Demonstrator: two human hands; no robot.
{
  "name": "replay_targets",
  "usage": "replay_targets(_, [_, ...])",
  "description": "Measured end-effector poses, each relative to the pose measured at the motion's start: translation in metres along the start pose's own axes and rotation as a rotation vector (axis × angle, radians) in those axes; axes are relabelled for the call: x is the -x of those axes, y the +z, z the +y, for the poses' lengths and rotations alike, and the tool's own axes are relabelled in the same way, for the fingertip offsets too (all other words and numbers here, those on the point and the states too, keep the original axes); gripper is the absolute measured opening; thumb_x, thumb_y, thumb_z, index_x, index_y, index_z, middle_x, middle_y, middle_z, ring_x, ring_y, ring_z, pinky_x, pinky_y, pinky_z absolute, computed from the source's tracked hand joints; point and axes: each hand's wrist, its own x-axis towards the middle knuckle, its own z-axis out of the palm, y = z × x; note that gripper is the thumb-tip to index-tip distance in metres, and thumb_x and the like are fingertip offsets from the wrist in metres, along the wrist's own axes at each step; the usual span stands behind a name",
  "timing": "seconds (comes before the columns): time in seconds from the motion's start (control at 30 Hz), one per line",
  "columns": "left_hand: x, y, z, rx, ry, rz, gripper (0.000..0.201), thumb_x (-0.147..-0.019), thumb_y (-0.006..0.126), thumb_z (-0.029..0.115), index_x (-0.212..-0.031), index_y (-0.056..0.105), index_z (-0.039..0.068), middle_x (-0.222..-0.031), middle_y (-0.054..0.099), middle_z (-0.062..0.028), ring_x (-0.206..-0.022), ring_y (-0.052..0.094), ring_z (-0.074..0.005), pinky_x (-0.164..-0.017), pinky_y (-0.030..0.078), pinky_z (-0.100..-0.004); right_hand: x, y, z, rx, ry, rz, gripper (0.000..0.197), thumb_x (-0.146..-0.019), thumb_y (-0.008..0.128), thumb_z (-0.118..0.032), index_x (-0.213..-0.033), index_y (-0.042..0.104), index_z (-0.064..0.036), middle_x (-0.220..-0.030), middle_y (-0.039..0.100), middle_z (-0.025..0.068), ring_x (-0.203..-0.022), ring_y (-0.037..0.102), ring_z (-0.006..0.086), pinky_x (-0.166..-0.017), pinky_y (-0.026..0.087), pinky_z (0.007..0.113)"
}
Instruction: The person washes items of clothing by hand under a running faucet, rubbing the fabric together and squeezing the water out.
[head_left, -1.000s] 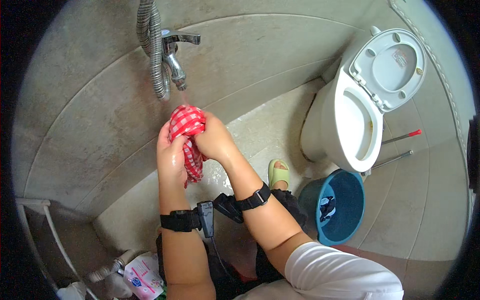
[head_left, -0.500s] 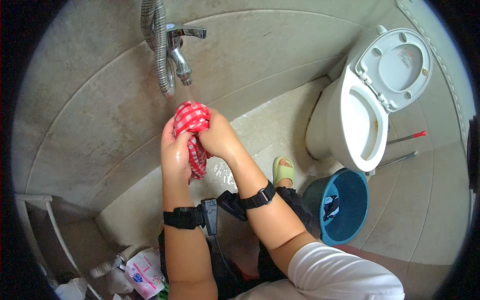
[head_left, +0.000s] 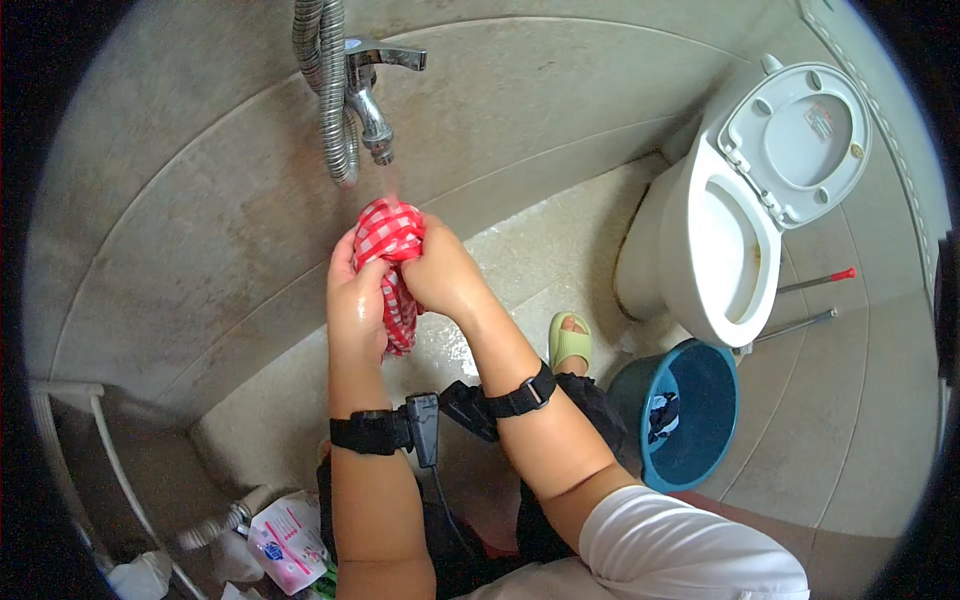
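Note:
A red and white checked cloth is bunched between my two hands, its lower end hanging down. My left hand grips it from the left, thumb across the front. On the other side my right hand is closed round it, with the fingertips hidden behind the fabric. Water runs from the chrome tap onto the top of the cloth. The cloth sits just below the spout, apart from it.
A metal hose hangs beside the tap. At the right stand a white toilet with raised lid and a blue tub holding dark cloth. A white and pink pouch lies lower left, near a white rack. The floor is wet.
The view has shifted slightly, so the tap and toilet appear a little further right. Both hands keep their hold on the cloth under the running water.

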Motion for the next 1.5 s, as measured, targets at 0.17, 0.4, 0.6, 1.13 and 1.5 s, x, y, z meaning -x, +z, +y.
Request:
replay_targets(0.17, [0.001,0.001,0.001,0.001,0.005,0.009,0.047,-0.079,0.045,-0.006,-0.126,0.042,-0.001,-0.112,0.057,-0.0113,-0.099,0.057,-0.0185,-0.087,0.045,-0.0306,0.0,-0.002,-0.001,-0.028,-0.013,-0.033,0.04,-0.072,0.055,-0.004,-0.11,0.051,0.0071,-0.105,0.056,0.031,-0.102,0.054,0.0435,-0.089,0.043,0.043])
replay_targets(0.4, [0.004,0.006,0.003,-0.012,-0.037,0.033,0.049,-0.079,0.045,-0.006,-0.128,0.04,-0.002,-0.113,0.057,-0.0115,-0.099,0.057,-0.0183,-0.086,0.046,-0.0306,0.0,-0.004,0.001,-0.03,-0.017,-0.007,0.04,-0.072,0.055,-0.004,-0.11,0.052,0.0065,-0.104,0.057,0.0301,-0.102,0.055,0.0422,-0.088,0.044,0.042])
replay_targets(0.6, [0.0,-0.003,-0.001,0.009,-0.009,0.01,0.046,-0.079,0.049,-0.005,-0.124,0.043,-0.001,-0.11,0.058,-0.0107,-0.096,0.058,-0.0177,-0.084,0.046,-0.0299,0.002,-0.003,-0.006,0.004,-0.029,-0.021,0.04,-0.071,0.055,-0.004,-0.11,0.053,0.0043,-0.104,0.058,0.0288,-0.102,0.055,0.0417,-0.087,0.044,0.042])
replay_targets(1.13, [0.0,-0.002,-0.001,0.026,0.005,-0.012,0.048,-0.078,0.048,-0.005,-0.125,0.041,-0.002,-0.113,0.055,-0.0109,-0.098,0.056,-0.0171,-0.086,0.044,-0.029,0.003,-0.002,-0.005,0.068,-0.042,0.001,0.04,-0.071,0.052,-0.003,-0.11,0.052,0.0045,-0.102,0.059,0.0272,-0.099,0.057,0.038,-0.085,0.045,0.04])
replay_targets(1.5, [0.002,-0.001,0.002,-0.012,0.022,0.012,0.05,-0.076,0.045,-0.007,-0.126,0.043,-0.002,-0.113,0.057,-0.0117,-0.099,0.057,-0.0188,-0.088,0.044,-0.03,0.0,0.001,0.001,0.032,-0.062,-0.046,0.048,-0.069,0.055,-0.001,-0.115,0.044,0.0099,-0.111,0.052,0.0321,-0.106,0.051,0.0438,-0.091,0.042,0.042])
